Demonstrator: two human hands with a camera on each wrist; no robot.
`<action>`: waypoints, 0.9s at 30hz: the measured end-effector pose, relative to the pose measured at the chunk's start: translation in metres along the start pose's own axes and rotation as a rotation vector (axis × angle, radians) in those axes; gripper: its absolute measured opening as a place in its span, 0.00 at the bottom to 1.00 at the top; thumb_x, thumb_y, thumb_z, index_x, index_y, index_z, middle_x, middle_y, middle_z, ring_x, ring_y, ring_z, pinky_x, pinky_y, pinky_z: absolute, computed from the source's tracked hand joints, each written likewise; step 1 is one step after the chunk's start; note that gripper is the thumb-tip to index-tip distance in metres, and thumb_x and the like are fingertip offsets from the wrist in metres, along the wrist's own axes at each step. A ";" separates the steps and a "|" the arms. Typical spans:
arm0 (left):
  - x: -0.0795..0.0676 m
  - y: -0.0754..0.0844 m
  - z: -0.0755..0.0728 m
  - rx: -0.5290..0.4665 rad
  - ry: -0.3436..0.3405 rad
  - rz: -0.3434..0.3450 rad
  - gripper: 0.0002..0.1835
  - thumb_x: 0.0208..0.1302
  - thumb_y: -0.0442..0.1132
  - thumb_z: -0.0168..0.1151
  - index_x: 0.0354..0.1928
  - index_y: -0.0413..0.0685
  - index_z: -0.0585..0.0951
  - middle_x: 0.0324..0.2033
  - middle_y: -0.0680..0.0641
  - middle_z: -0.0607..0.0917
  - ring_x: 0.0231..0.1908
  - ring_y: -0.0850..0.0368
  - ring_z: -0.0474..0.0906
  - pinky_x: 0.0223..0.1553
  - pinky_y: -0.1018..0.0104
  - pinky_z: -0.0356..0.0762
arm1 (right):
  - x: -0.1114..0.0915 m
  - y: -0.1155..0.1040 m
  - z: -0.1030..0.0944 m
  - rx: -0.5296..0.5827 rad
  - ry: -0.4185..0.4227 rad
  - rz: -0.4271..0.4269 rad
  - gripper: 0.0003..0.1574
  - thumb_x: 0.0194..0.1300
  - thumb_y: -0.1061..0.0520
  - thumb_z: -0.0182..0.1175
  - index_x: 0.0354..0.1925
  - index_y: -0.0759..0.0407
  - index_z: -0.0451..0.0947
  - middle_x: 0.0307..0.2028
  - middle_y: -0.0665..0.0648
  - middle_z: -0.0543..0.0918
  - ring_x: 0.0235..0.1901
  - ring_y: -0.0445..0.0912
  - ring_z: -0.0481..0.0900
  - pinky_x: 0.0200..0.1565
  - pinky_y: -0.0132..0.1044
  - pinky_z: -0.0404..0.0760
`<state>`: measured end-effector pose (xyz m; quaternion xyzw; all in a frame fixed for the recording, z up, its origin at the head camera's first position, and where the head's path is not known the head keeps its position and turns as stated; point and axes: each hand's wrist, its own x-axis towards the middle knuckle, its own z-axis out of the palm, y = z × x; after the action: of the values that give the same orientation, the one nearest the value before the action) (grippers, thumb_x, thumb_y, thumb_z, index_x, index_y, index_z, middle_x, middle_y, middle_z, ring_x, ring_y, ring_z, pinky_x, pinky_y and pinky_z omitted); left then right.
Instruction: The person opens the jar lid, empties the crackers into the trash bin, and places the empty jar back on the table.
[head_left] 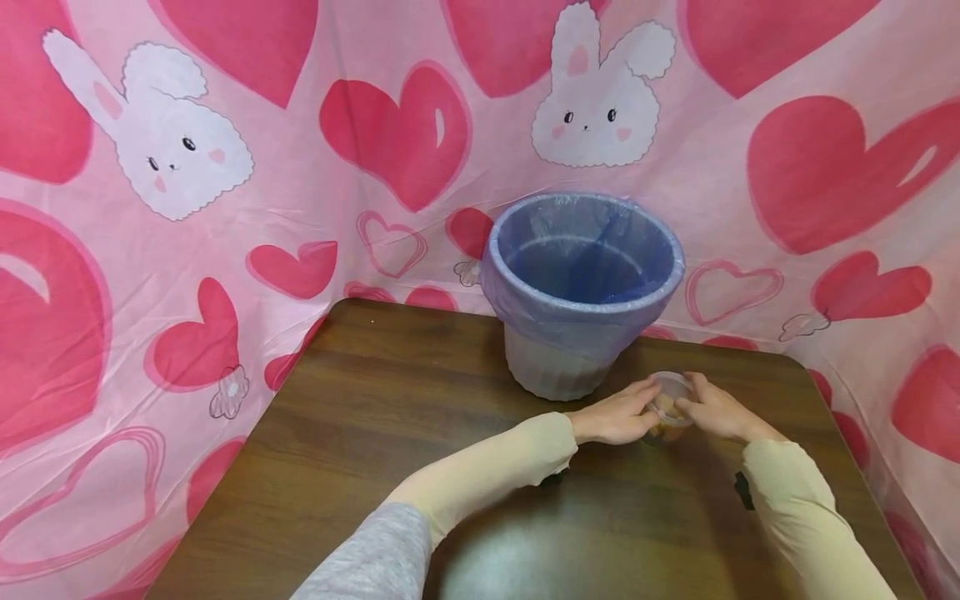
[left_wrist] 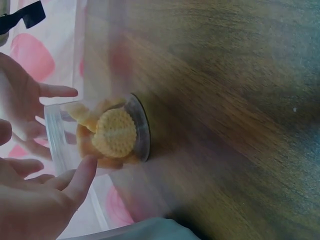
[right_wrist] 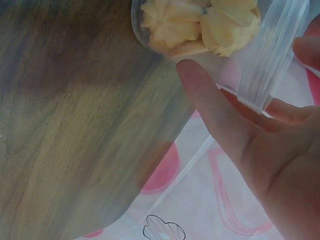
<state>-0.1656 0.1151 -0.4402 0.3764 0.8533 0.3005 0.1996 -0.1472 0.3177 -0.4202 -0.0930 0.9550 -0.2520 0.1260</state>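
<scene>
Tub (head_left: 672, 385) of biscuits (left_wrist: 116, 132) upright, seemingly on bench (head_left: 405, 400), at four o'clock from lined bin (head_left: 564, 367). Left hand (head_left: 617, 414) and right hand (head_left: 722, 410) flank it, fingers mostly straight, tub-width apart. Reach looks done; lid seems on, unlidding undone.
</scene>
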 end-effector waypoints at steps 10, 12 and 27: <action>-0.002 0.003 0.000 0.029 -0.032 -0.012 0.31 0.76 0.53 0.36 0.75 0.47 0.54 0.76 0.54 0.47 0.75 0.63 0.42 0.72 0.75 0.45 | -0.001 0.000 0.000 0.004 -0.010 -0.019 0.38 0.69 0.56 0.48 0.61 0.88 0.51 0.57 0.89 0.63 0.56 0.78 0.67 0.54 0.66 0.70; -0.003 0.004 0.000 0.033 -0.030 -0.014 0.31 0.76 0.53 0.36 0.75 0.48 0.55 0.76 0.54 0.47 0.75 0.62 0.43 0.72 0.74 0.46 | -0.001 0.000 -0.001 0.008 -0.011 -0.021 0.38 0.69 0.56 0.48 0.61 0.88 0.51 0.57 0.89 0.63 0.56 0.77 0.67 0.53 0.66 0.70; 0.001 0.005 -0.001 -0.019 0.042 0.008 0.28 0.75 0.51 0.42 0.69 0.43 0.66 0.74 0.48 0.58 0.74 0.61 0.51 0.70 0.73 0.53 | -0.001 -0.001 -0.002 0.002 -0.019 0.008 0.40 0.69 0.54 0.49 0.62 0.86 0.51 0.57 0.88 0.64 0.56 0.77 0.68 0.53 0.66 0.71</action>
<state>-0.1643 0.1185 -0.4365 0.3714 0.8530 0.3173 0.1839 -0.1465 0.3183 -0.4175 -0.0913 0.9538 -0.2518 0.1363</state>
